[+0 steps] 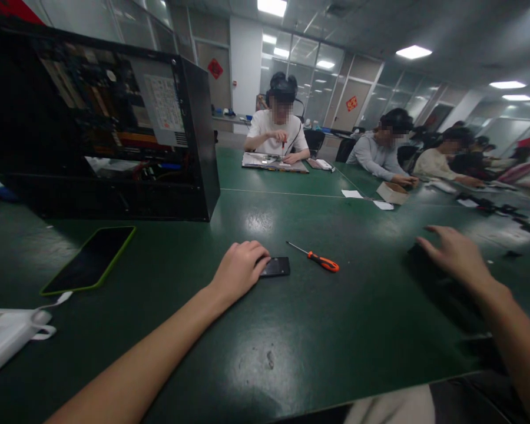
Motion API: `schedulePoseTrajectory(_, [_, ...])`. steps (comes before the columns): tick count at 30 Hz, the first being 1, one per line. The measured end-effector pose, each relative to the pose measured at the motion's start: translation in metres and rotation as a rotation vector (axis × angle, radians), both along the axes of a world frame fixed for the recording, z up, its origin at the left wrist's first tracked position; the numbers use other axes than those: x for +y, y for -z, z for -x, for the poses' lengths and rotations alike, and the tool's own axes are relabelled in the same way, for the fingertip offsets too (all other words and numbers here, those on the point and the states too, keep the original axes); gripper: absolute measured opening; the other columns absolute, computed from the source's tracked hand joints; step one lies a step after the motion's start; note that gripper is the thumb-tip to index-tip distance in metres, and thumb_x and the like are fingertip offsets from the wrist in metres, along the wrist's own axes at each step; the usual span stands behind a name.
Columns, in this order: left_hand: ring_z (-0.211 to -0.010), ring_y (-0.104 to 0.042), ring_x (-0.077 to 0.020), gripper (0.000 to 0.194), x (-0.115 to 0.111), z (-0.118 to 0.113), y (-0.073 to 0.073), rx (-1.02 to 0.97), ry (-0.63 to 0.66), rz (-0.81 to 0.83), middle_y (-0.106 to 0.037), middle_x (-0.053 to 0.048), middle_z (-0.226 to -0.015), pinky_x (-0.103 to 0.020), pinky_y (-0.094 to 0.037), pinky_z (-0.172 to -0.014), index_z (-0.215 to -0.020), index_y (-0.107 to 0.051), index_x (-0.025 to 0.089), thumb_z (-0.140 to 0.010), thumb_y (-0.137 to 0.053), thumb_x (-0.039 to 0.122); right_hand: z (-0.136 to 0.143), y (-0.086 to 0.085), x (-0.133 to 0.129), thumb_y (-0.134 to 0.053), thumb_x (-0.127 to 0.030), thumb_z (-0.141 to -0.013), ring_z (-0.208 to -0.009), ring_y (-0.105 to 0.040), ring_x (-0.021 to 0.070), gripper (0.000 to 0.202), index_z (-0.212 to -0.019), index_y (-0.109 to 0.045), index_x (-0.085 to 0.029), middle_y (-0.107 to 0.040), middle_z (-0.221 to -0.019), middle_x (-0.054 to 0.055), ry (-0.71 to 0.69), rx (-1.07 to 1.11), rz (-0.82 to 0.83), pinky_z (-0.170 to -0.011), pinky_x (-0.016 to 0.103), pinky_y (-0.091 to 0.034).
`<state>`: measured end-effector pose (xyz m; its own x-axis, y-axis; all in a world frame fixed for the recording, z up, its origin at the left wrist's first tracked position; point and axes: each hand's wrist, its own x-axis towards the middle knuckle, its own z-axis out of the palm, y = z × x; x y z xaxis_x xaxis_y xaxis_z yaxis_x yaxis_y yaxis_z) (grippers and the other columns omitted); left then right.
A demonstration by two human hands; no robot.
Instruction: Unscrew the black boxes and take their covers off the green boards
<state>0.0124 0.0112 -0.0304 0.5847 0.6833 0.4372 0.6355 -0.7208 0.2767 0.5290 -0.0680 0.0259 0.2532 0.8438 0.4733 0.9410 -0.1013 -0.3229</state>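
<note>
My left hand (pixel 242 266) rests on the green table (pixel 256 318) with its fingers closed on the left end of a small black device (pixel 279 267). Just right of that device lies a screwdriver (pixel 323 261) with an orange and black handle, its shaft pointing up and left. Over the right side of the table, my right hand (pixel 454 253) is raised with thumb and fingers apart, holding nothing. A dark object (pixel 419 253), too shadowed to make out, sits by its fingertips.
An open black computer case (pixel 198 141) stands at the back left. Before it lie a green-edged phone (pixel 90 259) and a white device (pixel 13 335) with a cable. Across the table, a person in white (pixel 276 126) works at a flat panel (pixel 274 162); more people sit at right.
</note>
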Motion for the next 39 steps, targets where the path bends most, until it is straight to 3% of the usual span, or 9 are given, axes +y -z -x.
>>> schedulePoseTrajectory(3, [-0.094, -0.068, -0.0216, 0.017, -0.009, -0.008, -0.002, -0.113, 0.119, -0.077, -0.072, -0.007, -0.105, -0.035, -0.051, -0.083, -0.104, -0.068, 0.019, -0.106, -0.052, 0.024, 0.092, -0.002, 0.013, -0.049, -0.066, -0.096, -0.101, -0.073, 0.0278, 0.054, -0.124, -0.069, -0.025, -0.074, -0.118, 0.013, -0.238, 0.120, 0.080, -0.089, 0.045, -0.058])
schedulePoseTrajectory(5, [-0.092, -0.068, -0.0203, 0.018, -0.018, -0.014, -0.001, -0.148, 0.213, -0.164, -0.072, -0.008, -0.107, -0.034, -0.053, -0.083, -0.106, -0.067, 0.017, -0.107, -0.050, 0.023, 0.160, 0.000, 0.019, -0.042, -0.067, -0.100, -0.104, -0.073, 0.0253, 0.060, -0.131, -0.066, -0.022, -0.071, -0.129, 0.015, -0.557, 0.504, 0.256, -0.092, 0.045, -0.059])
schedulePoseTrajectory(8, [-0.093, -0.069, -0.0198, 0.022, -0.030, -0.020, -0.001, -0.110, 0.346, -0.299, -0.073, -0.010, -0.107, -0.032, -0.054, -0.081, -0.106, -0.067, 0.016, -0.108, -0.046, 0.020, 0.242, 0.004, 0.021, -0.042, -0.071, -0.100, -0.096, -0.073, 0.0213, 0.061, -0.122, -0.071, -0.022, -0.076, -0.114, 0.011, -0.853, 0.752, 0.543, -0.090, 0.041, -0.059])
schedulePoseTrajectory(13, [-0.090, -0.070, -0.0191, 0.019, -0.039, -0.019, -0.003, -0.130, 0.425, -0.425, -0.073, -0.009, -0.104, -0.032, -0.055, -0.080, -0.113, -0.065, 0.018, -0.106, -0.047, 0.017, 0.282, 0.015, 0.008, -0.036, -0.070, -0.102, -0.062, -0.061, 0.0127, 0.069, -0.100, -0.076, -0.014, -0.068, -0.071, 0.003, -1.107, 0.867, 0.878, -0.063, 0.027, -0.051])
schedulePoseTrajectory(17, [-0.106, -0.068, -0.0257, 0.034, -0.038, -0.015, -0.004, -0.224, 0.367, -0.439, -0.069, -0.015, -0.119, -0.039, -0.057, -0.087, -0.133, -0.051, 0.017, -0.103, -0.059, 0.031, 0.233, 0.015, -0.003, -0.044, -0.064, -0.102, -0.067, -0.060, 0.0135, 0.061, -0.111, -0.077, -0.014, -0.070, -0.078, 0.004, -0.933, 0.740, 0.679, -0.064, 0.027, -0.049])
schedulePoseTrajectory(22, [-0.113, -0.065, -0.0277, 0.039, -0.036, -0.011, -0.005, -0.246, 0.349, -0.399, -0.066, -0.016, -0.125, -0.043, -0.056, -0.091, -0.138, -0.048, 0.017, -0.102, -0.058, 0.028, 0.080, 0.008, -0.014, -0.041, -0.064, -0.100, -0.096, -0.072, 0.0238, 0.061, -0.138, -0.068, -0.025, -0.076, -0.122, 0.008, -0.136, 0.162, 0.189, -0.086, 0.036, -0.057])
schedulePoseTrajectory(27, [-0.107, -0.067, -0.0279, 0.035, -0.037, -0.014, -0.006, -0.230, 0.362, -0.392, -0.069, -0.015, -0.121, -0.042, -0.056, -0.088, -0.134, -0.052, 0.015, -0.102, -0.057, 0.027, -0.044, 0.014, -0.021, -0.045, -0.058, -0.089, -0.116, -0.065, 0.0476, 0.074, -0.134, -0.070, -0.005, -0.072, -0.126, 0.027, 0.313, -0.055, 0.089, -0.099, 0.058, -0.048])
schedulePoseTrajectory(34, [-0.105, -0.067, -0.0279, 0.034, -0.037, -0.016, -0.005, -0.208, 0.378, -0.370, -0.069, -0.015, -0.121, -0.042, -0.055, -0.087, -0.133, -0.054, 0.014, -0.101, -0.058, 0.025, -0.080, 0.045, -0.013, -0.044, -0.062, -0.088, -0.102, -0.072, 0.0411, 0.069, -0.130, -0.075, -0.016, -0.079, -0.110, 0.018, 0.383, -0.136, 0.273, -0.087, 0.047, -0.054])
schedulePoseTrajectory(39, [-0.103, -0.067, -0.0275, 0.033, -0.035, -0.014, -0.004, -0.218, 0.360, -0.351, -0.069, -0.016, -0.119, -0.042, -0.055, -0.085, -0.132, -0.055, 0.013, -0.101, -0.058, 0.023, -0.086, 0.049, -0.013, -0.040, -0.065, -0.089, -0.105, -0.071, 0.0418, 0.074, -0.134, -0.073, -0.016, -0.078, -0.114, 0.018, 0.364, -0.162, 0.343, -0.088, 0.047, -0.053])
